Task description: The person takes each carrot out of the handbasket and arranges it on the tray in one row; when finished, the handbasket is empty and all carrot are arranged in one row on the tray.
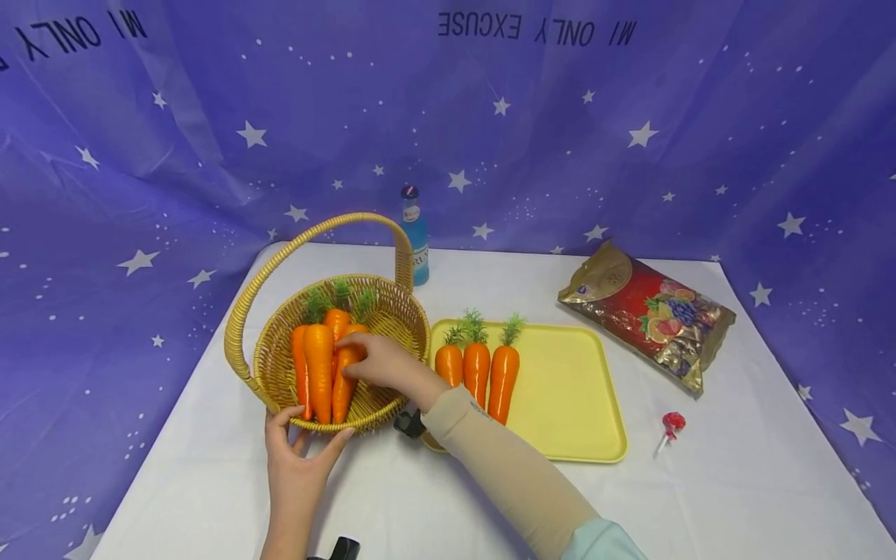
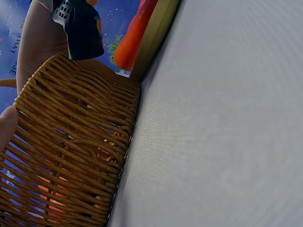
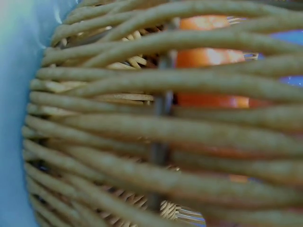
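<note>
Head: right hand pinching a carrot inside the wicker basket; left hand holding its near rim, thumb and fingers wide apart. Left wrist: fingertip against the rim. Right wrist: orange through blurred weave; fingers hidden.

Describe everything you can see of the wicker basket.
The wicker basket is tan and rounded, its woven sides showing gaps, with a wrapped rim and one tall arched handle. It sits on the white table, opening upward, left of the yellow tray; whether the two touch is unclear. Several orange carrots lie inside, leafy tops toward its far side. The left hand grips its near rim; the right hand reaches inside.
</note>
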{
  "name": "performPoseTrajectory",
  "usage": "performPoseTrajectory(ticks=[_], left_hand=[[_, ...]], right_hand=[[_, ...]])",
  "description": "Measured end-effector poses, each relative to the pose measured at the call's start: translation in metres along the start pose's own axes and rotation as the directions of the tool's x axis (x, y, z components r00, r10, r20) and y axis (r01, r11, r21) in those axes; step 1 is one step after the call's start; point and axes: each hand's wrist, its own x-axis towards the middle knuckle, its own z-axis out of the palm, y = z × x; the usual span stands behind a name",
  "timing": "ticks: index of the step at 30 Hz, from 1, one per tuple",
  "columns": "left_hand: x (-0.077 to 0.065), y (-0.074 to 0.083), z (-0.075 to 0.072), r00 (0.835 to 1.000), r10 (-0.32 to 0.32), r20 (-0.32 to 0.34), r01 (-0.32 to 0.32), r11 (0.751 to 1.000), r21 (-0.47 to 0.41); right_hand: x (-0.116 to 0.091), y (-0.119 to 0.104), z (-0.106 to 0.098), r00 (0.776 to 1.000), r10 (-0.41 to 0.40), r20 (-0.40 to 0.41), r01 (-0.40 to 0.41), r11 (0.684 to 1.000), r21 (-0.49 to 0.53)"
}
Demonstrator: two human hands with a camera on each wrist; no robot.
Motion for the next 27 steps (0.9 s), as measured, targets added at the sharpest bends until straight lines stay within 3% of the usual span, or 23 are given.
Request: performPoseTrajectory(ticks=[13, 27], left_hand=[[-0.001, 0.001, 0.0, 1.0, -0.015, 0.007, 0.015, 1.0, -0.01], [0.0, 0.002, -0.002, 0.999, -0.038, 0.005, 0.038, 0.999, -0.007]], right_hand=[[-0.01, 0.003, -0.005, 0.979, -0.1, -0.178, 0.118, 0.989, 0.091], [-0.056, 0.004, -0.05, 0.95, -0.123, -0.285, 0.215, 0.924, 0.316]])
